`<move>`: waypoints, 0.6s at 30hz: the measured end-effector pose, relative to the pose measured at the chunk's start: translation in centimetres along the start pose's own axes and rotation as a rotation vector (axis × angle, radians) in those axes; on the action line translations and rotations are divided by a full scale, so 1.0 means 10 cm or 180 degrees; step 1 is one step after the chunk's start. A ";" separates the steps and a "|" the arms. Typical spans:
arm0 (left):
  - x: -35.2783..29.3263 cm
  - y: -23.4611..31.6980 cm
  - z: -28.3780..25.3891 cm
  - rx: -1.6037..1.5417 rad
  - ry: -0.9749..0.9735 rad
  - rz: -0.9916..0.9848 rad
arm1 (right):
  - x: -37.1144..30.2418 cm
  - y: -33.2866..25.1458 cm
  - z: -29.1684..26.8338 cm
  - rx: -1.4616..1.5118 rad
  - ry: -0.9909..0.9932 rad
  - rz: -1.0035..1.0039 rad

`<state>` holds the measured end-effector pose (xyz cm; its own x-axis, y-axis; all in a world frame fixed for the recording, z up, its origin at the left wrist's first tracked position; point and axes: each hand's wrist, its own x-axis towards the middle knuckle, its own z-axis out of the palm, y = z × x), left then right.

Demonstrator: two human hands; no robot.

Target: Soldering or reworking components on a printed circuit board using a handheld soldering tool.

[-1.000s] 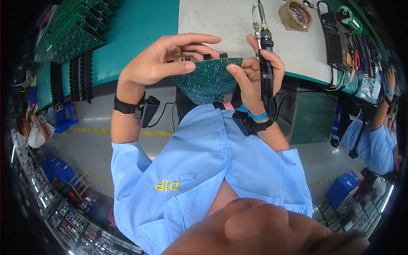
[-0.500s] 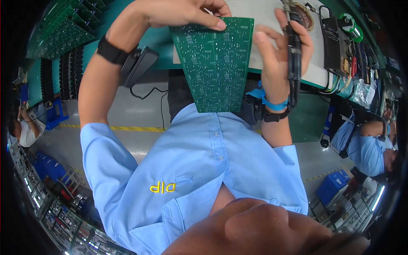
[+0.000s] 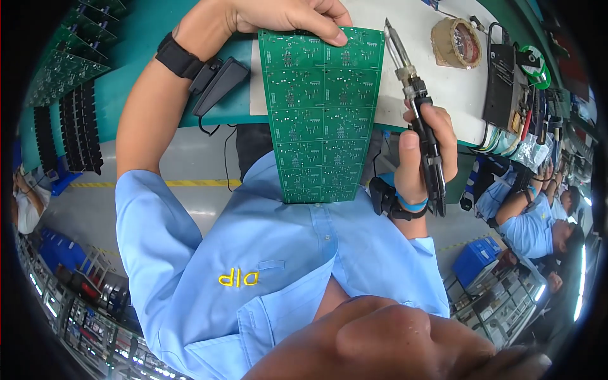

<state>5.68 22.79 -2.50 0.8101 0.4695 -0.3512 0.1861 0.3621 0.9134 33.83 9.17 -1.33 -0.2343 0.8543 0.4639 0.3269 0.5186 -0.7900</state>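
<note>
My left hand [image 3: 288, 18] grips the far edge of a green circuit board panel [image 3: 320, 117], its thumb lying on the upper face. The panel is divided into several repeated sections, and its near end reaches my blue shirt. Fingers of my right hand [image 3: 429, 149] are wrapped round a black soldering iron [image 3: 433, 152]. Its metal tip points away from me, close to the panel's far right corner. A thin metal tube runs alongside the tip.
On the white work surface [image 3: 415, 66] lies a brown tape roll [image 3: 457, 43]. Farther right are a black box-shaped holder [image 3: 500, 82], a green spool [image 3: 534, 66] and hand tools. Black slotted strips [image 3: 79, 130] and more green boards [image 3: 60, 76] stand at left. Co-workers sit on both sides.
The soldering iron has come down toward me and its tip now shows clearly. My right fingers have closed round its body. The panel's near end has moved closer to my body.
</note>
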 end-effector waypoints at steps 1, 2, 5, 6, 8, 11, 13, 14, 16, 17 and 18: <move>0.00 -0.01 0.00 -0.0023 -0.0002 0.0009 | 0.01 -0.02 0.00 -0.0081 -0.0054 -0.0104; 0.01 0.00 0.00 -0.0006 -0.0002 -0.0041 | 0.02 -0.03 0.00 -0.0158 -0.0106 -0.0210; 0.08 -0.03 0.00 0.0024 0.0000 -0.0145 | -0.01 -0.02 0.02 -0.0163 -0.0121 -0.0268; 0.15 -0.07 -0.01 -0.0171 0.0140 -0.0475 | -0.04 -0.01 0.04 -0.0089 -0.0074 -0.0228; 0.23 -0.12 -0.02 -0.0556 0.0420 -0.1139 | -0.05 0.00 0.06 -0.0014 -0.0029 -0.0187; 0.08 -0.14 0.00 -0.0310 0.0116 -0.0292 | -0.05 0.01 0.08 0.0038 -0.0019 -0.0192; 0.04 -0.11 0.02 -0.0177 -0.0038 0.0137 | -0.04 0.01 0.08 0.0018 -0.0021 -0.0194; 0.03 -0.09 0.03 -0.0222 -0.0063 0.0143 | -0.04 0.01 0.08 0.0004 -0.0026 -0.0198; 0.02 -0.09 0.05 -0.0341 -0.0102 0.0151 | -0.03 0.01 0.08 -0.0006 -0.0050 -0.0192; 0.01 -0.08 0.06 -0.0347 -0.0101 0.0154 | -0.02 0.00 0.08 -0.0031 -0.0058 -0.0188; 0.00 -0.08 0.07 -0.0334 -0.0095 0.0140 | -0.02 0.00 0.08 -0.0056 -0.0065 -0.0183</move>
<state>5.95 22.00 -3.07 0.8326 0.4633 -0.3034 0.0919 0.4247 0.9007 33.11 8.99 -1.72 -0.2718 0.8223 0.5000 0.3283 0.5676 -0.7550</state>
